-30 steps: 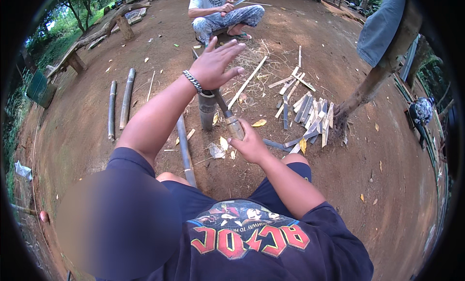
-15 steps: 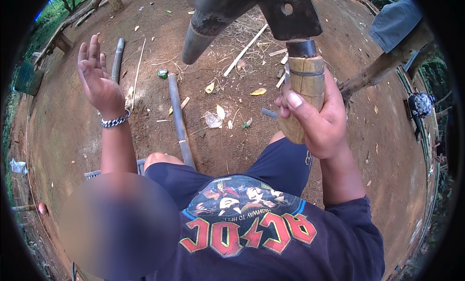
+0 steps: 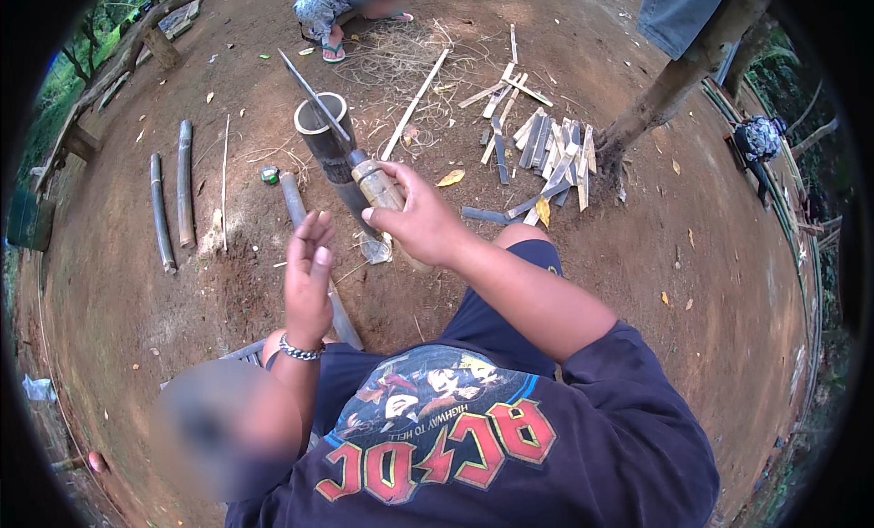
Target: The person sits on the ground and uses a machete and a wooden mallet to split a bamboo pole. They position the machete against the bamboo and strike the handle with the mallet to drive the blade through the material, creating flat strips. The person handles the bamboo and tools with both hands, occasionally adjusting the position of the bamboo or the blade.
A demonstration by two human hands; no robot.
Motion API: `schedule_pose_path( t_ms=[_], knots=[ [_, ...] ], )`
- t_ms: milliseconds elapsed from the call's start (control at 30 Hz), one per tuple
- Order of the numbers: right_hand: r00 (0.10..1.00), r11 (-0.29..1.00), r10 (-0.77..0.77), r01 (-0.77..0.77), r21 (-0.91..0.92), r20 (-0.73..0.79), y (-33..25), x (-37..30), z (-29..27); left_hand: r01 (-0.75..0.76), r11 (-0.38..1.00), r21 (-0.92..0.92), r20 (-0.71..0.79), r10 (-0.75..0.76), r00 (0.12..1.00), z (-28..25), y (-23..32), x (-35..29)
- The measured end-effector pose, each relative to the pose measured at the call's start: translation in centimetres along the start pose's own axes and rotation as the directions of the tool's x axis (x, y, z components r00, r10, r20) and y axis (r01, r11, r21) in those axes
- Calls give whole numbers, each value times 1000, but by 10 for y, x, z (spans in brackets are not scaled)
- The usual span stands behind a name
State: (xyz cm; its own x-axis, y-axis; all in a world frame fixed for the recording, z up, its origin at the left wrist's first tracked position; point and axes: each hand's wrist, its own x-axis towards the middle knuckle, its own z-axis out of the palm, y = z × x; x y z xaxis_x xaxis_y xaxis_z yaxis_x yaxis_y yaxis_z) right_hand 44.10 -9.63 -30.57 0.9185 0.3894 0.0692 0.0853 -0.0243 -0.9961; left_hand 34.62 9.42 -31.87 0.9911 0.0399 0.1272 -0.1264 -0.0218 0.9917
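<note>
A machete is in my right hand (image 3: 414,214), the fingers wrapped around its pale wooden handle (image 3: 379,186). Its dark blade (image 3: 319,98) crosses the open top of a thick, dark bamboo tube (image 3: 330,155). The tube stands tilted in front of me; I cannot tell how deep the blade sits in it. Behind the handle and my right hand, part of the tube is hidden. My left hand (image 3: 309,275) is open, fingers extended, to the left of the tube's lower part and holding nothing. A bracelet circles that wrist.
Split bamboo strips (image 3: 555,155) lie piled at the right, near a wooden post (image 3: 660,109). Bamboo poles (image 3: 186,182) rest on the dirt at the left, with a green tape measure (image 3: 269,174) nearby. Another person's sandalled foot (image 3: 334,51) is at the far side.
The machete and bamboo tube have come down from close to the camera, with my right hand moving left. My left hand has lowered and moved right, toward the tube.
</note>
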Motion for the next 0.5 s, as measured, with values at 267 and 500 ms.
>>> schedule_pose_path(
  t_ms=[267, 500],
  knots=[
    [997, 927, -68, 75, 369, -31, 5, -37, 74, -51, 991, 125, 117, 36, 992, 23, -3, -25],
    [984, 984, -176, 175, -17, -18, 10, -49, 55, -59, 935, 351, 152, 6, 988, 16, -31, -37]
  ],
)
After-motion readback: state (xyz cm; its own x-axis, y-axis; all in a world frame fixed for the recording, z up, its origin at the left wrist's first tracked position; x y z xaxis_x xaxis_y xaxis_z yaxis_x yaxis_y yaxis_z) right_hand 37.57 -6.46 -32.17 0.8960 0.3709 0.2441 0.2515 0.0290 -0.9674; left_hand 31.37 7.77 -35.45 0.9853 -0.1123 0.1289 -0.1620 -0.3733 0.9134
